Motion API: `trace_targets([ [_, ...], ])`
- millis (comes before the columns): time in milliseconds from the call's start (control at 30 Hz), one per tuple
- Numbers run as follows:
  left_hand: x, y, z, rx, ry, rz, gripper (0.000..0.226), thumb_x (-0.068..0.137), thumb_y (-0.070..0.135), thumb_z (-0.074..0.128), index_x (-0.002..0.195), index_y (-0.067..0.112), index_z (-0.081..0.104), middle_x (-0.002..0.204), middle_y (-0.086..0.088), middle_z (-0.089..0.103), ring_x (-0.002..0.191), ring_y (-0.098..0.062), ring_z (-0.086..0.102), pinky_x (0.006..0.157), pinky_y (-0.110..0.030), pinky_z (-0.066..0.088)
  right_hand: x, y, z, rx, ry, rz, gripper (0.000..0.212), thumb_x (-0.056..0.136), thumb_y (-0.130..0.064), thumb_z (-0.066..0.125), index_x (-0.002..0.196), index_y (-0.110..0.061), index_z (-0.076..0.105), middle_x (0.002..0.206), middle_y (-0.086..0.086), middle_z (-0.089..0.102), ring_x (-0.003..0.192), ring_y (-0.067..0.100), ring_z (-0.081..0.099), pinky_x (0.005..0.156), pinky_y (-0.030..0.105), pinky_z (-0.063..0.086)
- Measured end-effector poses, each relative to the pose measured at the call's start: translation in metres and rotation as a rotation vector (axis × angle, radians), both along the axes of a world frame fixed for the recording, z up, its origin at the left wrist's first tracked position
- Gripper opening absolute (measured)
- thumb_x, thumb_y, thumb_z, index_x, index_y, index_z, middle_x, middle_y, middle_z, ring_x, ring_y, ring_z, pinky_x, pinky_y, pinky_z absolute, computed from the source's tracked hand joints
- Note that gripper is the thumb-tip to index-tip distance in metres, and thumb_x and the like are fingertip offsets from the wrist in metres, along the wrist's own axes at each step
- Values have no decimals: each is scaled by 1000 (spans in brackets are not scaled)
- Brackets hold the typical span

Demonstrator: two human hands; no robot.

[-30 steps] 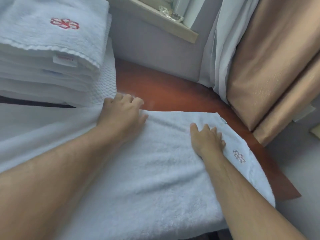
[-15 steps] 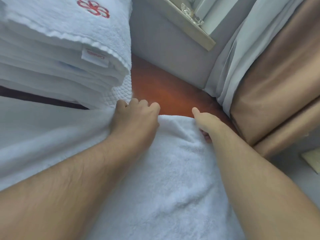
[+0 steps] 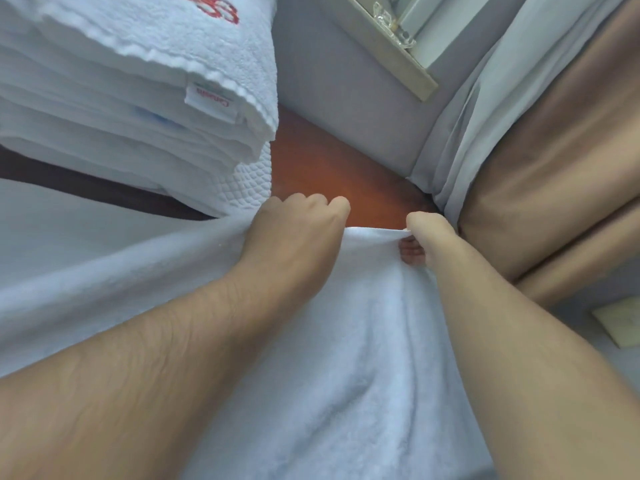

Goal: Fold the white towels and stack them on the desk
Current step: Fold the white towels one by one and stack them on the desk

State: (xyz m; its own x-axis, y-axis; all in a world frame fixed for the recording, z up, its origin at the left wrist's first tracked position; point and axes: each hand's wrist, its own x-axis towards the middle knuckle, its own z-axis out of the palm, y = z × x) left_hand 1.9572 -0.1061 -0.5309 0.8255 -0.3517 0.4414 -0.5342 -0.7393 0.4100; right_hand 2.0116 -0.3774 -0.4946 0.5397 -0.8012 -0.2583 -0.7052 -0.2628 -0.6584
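- Now the left grip [image 3: 298, 233] is curled tight on the far edge of the white towel [image 3: 346, 358].
- The right grip [image 3: 429, 244] pinches the same edge, thumb on top.
- That edge runs side to side, from one grip to the other.
- The towel lies on the counter [image 3: 329, 174] and spreads back toward the person and off to the left. Its ends are out of view, so I cannot tell its long way.
- A stack of folded towels [image 3: 138, 98] sits just behind the left grip.
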Motion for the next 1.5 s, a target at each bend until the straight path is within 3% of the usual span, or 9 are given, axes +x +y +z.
trace_targets([
  [200, -48, -11, 23, 87, -40, -172, 11, 89, 28, 62, 98, 23, 63, 69, 4, 43, 63, -26, 51, 50, -28, 23, -98, 5, -13, 424, -971, -228, 23, 88, -6, 49, 102, 1, 66, 97, 12, 72, 83, 28, 72, 73, 36, 60],
  [300, -82, -23, 17, 245, -17, -337, 5, 89, 22, 60, 92, 21, 64, 65, 4, 41, 50, -21, 36, 46, -26, 17, -150, -10, -31, 309, -835, -328, 22, 86, -5, 57, 103, -2, 70, 99, 11, 77, 84, 26, 76, 67, 34, 61],
  [467, -99, -28, 4, 365, 2, -486, 22, 94, 25, 53, 108, 29, 69, 91, 2, 65, 76, -25, 63, 53, -28, 33, -165, -39, -27, 185, -601, -340, 14, 83, -19, 70, 94, -10, 70, 93, 5, 77, 76, 21, 77, 69, 37, 63],
  [633, -86, -21, 11, 315, -33, -459, 25, 96, 41, 42, 94, 27, 63, 76, 3, 56, 69, -27, 54, 53, -29, 30, -165, -41, -27, 107, -735, -348, 14, 79, -24, 62, 81, -12, 70, 82, 2, 71, 67, 18, 71, 58, 30, 57],
  [900, -73, -15, 7, 280, 56, -466, 21, 89, 48, 45, 85, 32, 59, 70, 6, 54, 66, -20, 53, 49, -25, 29, -212, -55, -14, -62, -509, -340, 29, 63, -36, 62, 83, -18, 72, 96, 3, 75, 95, 28, 71, 91, 47, 56],
  [1033, -74, -14, 6, 265, 105, -725, 35, 87, 47, 49, 117, 61, 58, 88, 23, 66, 78, -1, 57, 57, -22, 38, -230, -51, -36, -95, -757, -375, 31, 65, -32, 60, 74, -2, 60, 75, -3, 58, 71, 17, 55, 66, 36, 47],
  [1133, -72, -10, 10, 209, 108, -783, 36, 87, 49, 52, 118, 67, 56, 103, 33, 68, 92, 0, 63, 69, -24, 52, -228, -53, -38, -72, -864, -367, 14, 66, -31, 59, 67, -18, 60, 71, -4, 54, 70, 15, 52, 66, 34, 44],
  [1367, -73, -11, 10, 265, 151, -775, 35, 86, 47, 51, 116, 66, 56, 102, 27, 69, 87, -4, 63, 69, -27, 54, -214, -33, -31, -74, -511, -147, 35, 74, -40, 55, 91, -15, 73, 86, -22, 64, 85, 12, 60, 86, 38, 51],
  [1500, -73, -12, 8, 295, 181, -741, 34, 86, 48, 49, 114, 64, 55, 98, 22, 70, 83, -5, 63, 69, -30, 57, -222, -1, -42, -359, -147, 118, 42, 91, -51, 43, 104, -15, 60, 97, -2, 62, 99, 24, 59, 79, 37, 47],
])
